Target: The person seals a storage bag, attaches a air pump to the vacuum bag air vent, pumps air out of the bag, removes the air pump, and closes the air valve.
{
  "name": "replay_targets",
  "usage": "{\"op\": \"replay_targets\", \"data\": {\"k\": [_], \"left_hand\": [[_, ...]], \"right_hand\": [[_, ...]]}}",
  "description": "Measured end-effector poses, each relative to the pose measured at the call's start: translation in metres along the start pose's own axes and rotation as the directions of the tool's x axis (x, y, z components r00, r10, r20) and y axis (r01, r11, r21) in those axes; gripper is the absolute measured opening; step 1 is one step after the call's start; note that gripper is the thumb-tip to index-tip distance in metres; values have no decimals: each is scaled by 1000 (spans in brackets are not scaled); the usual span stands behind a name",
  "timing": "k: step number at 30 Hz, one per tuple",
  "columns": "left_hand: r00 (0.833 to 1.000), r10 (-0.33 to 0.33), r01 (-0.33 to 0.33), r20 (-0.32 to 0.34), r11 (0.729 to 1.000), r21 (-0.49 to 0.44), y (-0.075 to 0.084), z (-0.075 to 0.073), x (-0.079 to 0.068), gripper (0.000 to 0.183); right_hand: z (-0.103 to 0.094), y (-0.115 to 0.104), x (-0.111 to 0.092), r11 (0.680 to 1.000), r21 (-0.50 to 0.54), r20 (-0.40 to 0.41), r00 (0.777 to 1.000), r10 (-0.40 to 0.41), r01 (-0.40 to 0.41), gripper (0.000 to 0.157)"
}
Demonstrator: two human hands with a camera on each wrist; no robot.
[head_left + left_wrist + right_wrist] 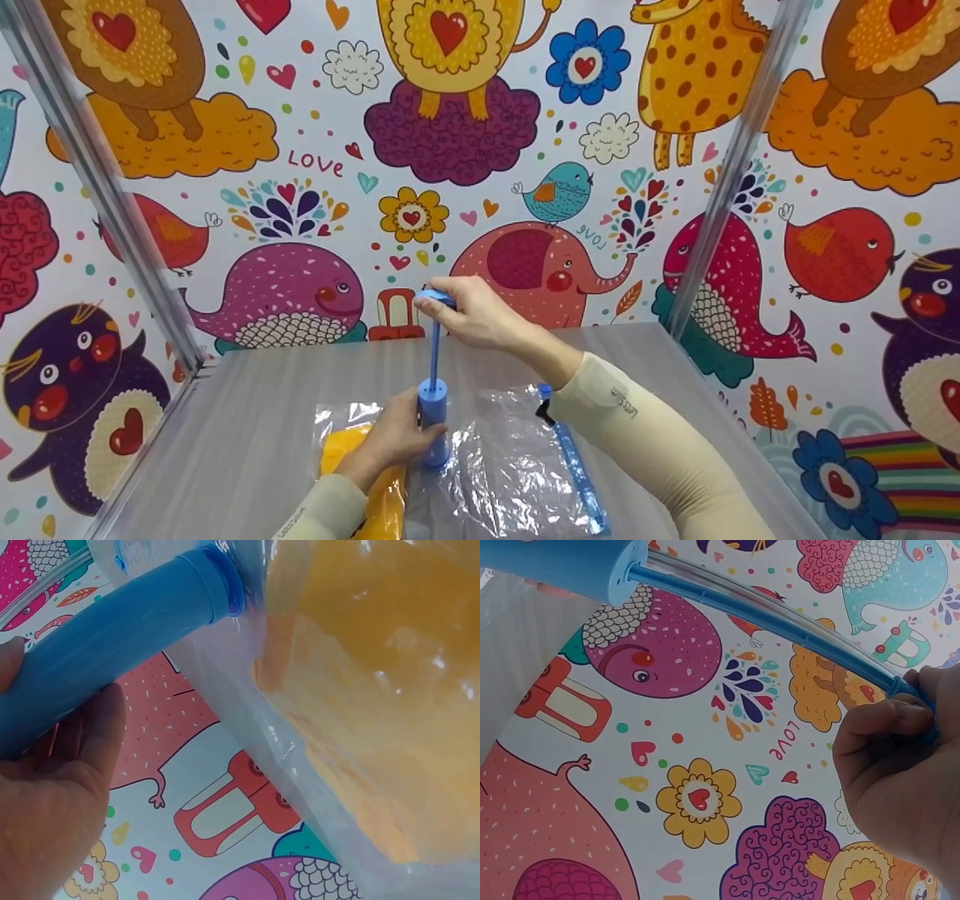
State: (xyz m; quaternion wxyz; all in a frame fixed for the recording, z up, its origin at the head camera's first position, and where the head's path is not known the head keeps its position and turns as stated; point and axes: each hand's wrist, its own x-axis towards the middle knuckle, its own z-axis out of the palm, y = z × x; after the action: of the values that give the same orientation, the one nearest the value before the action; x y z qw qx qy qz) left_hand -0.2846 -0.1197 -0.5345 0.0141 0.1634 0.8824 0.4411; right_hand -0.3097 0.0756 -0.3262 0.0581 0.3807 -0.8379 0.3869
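A blue hand pump [433, 424] stands upright with its lower end against a clear plastic bag [502, 480]. My left hand [396, 431] grips its barrel from the left, the thumb across the front. Above it, my right hand [480, 311] holds the pump's handle [435, 295]. The thin rod [765, 619] is drawn far out of the barrel, as the right wrist view also shows. Folded yellow-orange material [345, 448] lies inside the bag at the left, partly behind my left forearm. In the left wrist view, the pump's ringed end [217, 585] meets the bag's film.
A blue strip [579, 476] runs along the bag's right edge, with a small black piece [544, 411] by my right sleeve. The grey table [255, 420] is bordered by cartoon-printed walls [465, 202] and metal posts [112, 180] at its back corners.
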Motion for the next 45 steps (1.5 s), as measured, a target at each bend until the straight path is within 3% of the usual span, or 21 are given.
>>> {"op": "replay_targets", "data": {"k": [11,19,27,34,45], "left_hand": [[994,99,-97,-37,994,44,1,-1,1,41],[994,108,-107,-31,994,36,0,-1,0,42],[984,167,-164,-58,985,61,-3,2,2,42],[988,151,-148,-44,987,67,-2,1,3,50],[984,165,-157,-72,981,112,-4,3,5,47]], "right_hand": [[6,6,-2,998,-64,12,1000,10,-9,29],[21,18,-6,996,-85,73,996,41,-35,28],[38,34,-13,991,-108,145,985,98,-83,33],[53,50,-21,984,-145,197,971,134,-106,31],[74,69,-28,971,-234,232,967,107,-51,27]]}}
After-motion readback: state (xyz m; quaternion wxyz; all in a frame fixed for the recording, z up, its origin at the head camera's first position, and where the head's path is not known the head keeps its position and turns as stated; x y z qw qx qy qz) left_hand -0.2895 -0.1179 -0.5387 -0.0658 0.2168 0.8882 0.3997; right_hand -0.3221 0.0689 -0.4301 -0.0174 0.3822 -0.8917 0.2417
